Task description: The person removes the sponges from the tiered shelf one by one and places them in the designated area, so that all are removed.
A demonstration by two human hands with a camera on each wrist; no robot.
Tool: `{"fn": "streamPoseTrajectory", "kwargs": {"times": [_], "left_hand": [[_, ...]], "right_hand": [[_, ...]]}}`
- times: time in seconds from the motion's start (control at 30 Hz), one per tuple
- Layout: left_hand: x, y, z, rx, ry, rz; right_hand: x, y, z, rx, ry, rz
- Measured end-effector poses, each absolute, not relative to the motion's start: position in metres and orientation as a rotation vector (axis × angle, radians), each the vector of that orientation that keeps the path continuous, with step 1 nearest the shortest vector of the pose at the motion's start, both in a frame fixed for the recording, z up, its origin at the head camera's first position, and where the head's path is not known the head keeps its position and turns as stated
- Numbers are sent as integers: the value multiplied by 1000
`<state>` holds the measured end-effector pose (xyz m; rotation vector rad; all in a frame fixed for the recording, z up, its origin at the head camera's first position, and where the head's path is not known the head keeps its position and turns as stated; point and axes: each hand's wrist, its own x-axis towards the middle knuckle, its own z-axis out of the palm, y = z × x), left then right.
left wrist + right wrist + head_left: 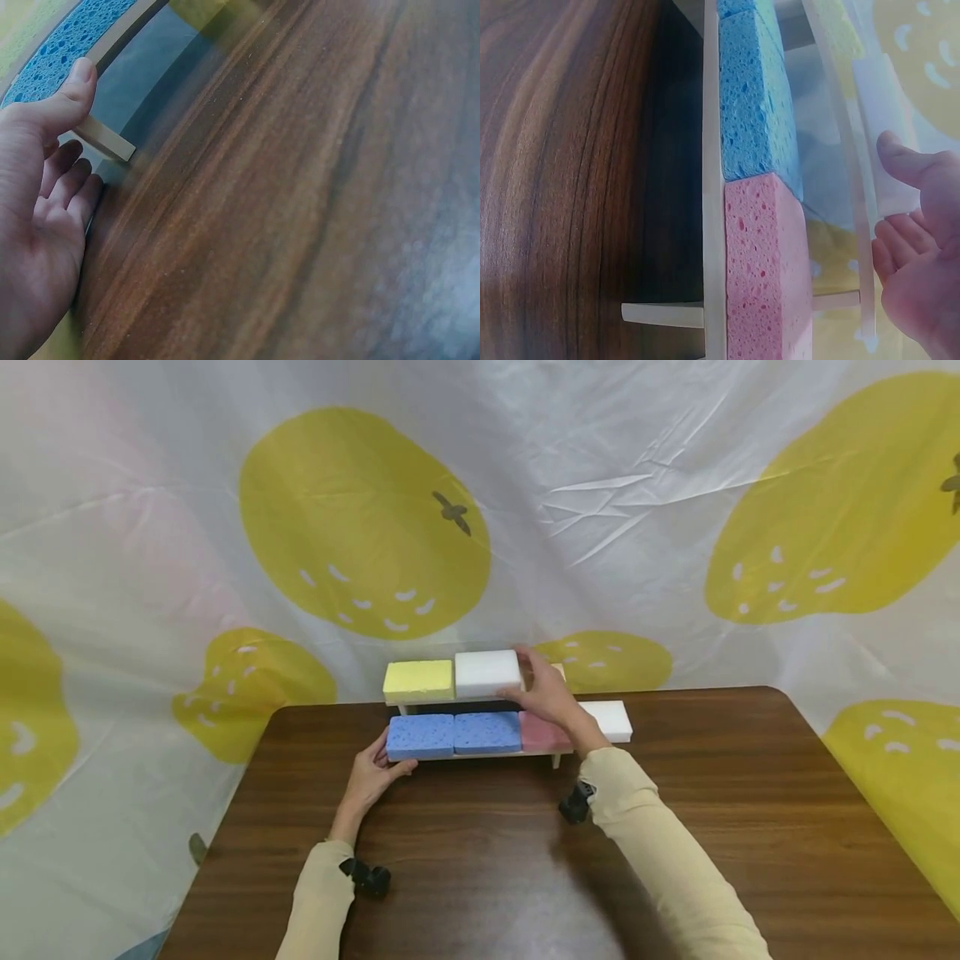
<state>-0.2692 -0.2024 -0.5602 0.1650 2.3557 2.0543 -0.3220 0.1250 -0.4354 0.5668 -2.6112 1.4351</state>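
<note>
A two-tier pale wooden rack [714, 225] stands toward the far side of the table. Its lower tier carries two blue sponges [420, 737] and a pink sponge [538, 735] in a row; the upper tier bears a yellow sponge [417, 680] and a white melamine sponge [487, 673] beside it. My right hand [547, 692] holds the white sponge at its right end, thumb [900, 159] along its front face. At the lower tier's left end, my left hand [371, 777] grips the rack, its thumb [79, 79] on the front edge by the blue sponge and its fingers near a leg [109, 141].
Another white sponge [609, 722] lies just right of the rack, partly behind my right wrist. The brown wooden table [465, 860] spreads out in front. Close behind the rack hangs a white curtain [570, 543] with yellow fruit prints.
</note>
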Motion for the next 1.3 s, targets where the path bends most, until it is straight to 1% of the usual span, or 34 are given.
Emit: {"fn": "streamPoseTrajectory", "kwargs": {"times": [0.3,0.6,0.93,1.3], "left_hand": [[-267,-205,-558,173,2376,2056],[-267,-208,-564,261,2428,2095],[-264,-207,-559,145,2407,2024],[-267,-203,-556,158,2423,2002]], "right_hand": [[-317,134,-431,584,-2532,1636],[-310,156,-426,577,-2579,1579],[-299,183,-427,559,-2634,1487],[-292,203,-427,534,-2582,1507]]}}
